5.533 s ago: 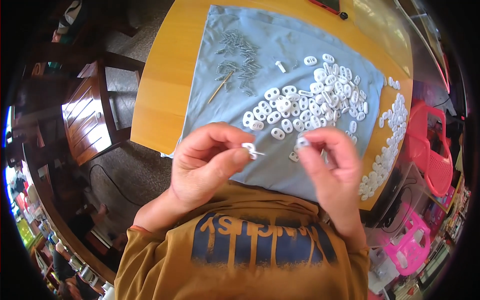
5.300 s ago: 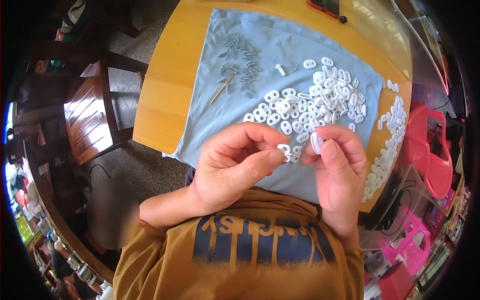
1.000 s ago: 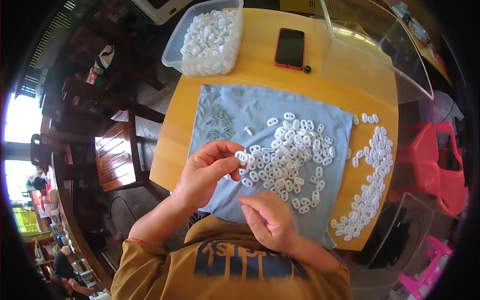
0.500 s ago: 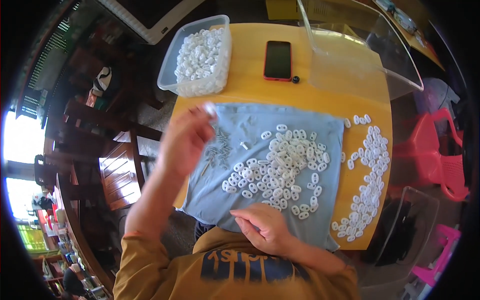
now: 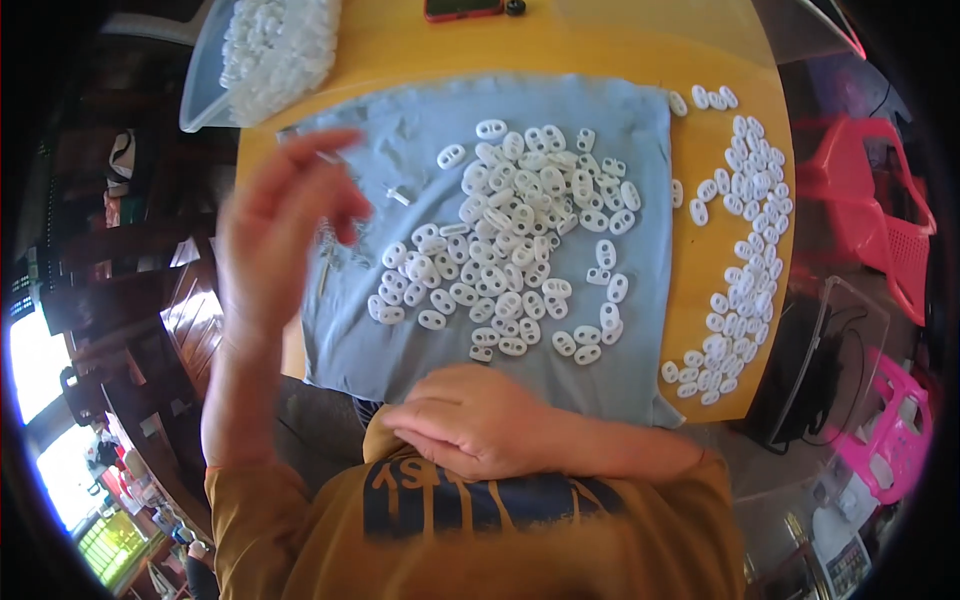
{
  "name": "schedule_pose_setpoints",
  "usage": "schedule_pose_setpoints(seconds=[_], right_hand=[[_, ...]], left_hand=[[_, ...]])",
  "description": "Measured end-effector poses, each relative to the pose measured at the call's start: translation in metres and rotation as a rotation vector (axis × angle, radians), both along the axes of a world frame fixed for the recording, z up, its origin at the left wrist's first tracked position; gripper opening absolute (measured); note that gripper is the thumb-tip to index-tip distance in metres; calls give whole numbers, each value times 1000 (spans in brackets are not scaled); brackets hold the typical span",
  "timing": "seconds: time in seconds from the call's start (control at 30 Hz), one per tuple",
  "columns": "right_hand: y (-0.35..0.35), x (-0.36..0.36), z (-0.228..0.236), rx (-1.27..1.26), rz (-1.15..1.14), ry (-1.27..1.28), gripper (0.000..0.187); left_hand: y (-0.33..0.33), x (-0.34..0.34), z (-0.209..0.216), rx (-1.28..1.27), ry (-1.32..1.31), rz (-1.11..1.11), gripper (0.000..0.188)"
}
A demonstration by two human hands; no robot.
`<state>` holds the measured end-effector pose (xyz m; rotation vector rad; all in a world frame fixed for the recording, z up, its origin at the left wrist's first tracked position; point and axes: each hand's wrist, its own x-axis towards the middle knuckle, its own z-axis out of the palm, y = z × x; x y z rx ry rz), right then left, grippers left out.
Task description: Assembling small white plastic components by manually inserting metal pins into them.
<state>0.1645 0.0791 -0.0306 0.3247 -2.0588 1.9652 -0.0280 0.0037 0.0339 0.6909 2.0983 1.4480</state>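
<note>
Though blurred, left grip (image 5: 287,212): parted, apparently empty.
Right grip (image 5: 468,415): folded; cannot tell if holding anything.
White pieces (image 5: 525,190): heaped on blue cloth (image 5: 575,385), just beyond nearer right grip, long axes mixed.

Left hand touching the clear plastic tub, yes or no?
Apart. The head view shows yellow tabletop and blue cloth between the plastic tub and the left hand, which is motion-blurred.

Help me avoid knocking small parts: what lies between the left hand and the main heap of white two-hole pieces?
In the head view, a small white peg, with grey springs lower down, all on blue cloth.
</note>
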Motion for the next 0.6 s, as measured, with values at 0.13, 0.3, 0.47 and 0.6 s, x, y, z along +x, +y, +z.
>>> schedule_pose_setpoints(seconds=[0.13, 0.3, 0.47, 0.6], right_hand=[[-3, 5, 2, -11, 74, -9, 13], [-4, 6, -1, -23, 156, -127, 11], [-3, 6, -1, 30, 141, -66, 14], [-5, 8, -2, -33, 143, -85, 14]], left_hand=[[22, 51, -20, -81, 583, -508, 36], [61, 71, -35, 85, 715, -670, 38], [87, 74, -42, 13, 815, -717, 38], [93, 70, -38, -108, 925, -755, 39]])
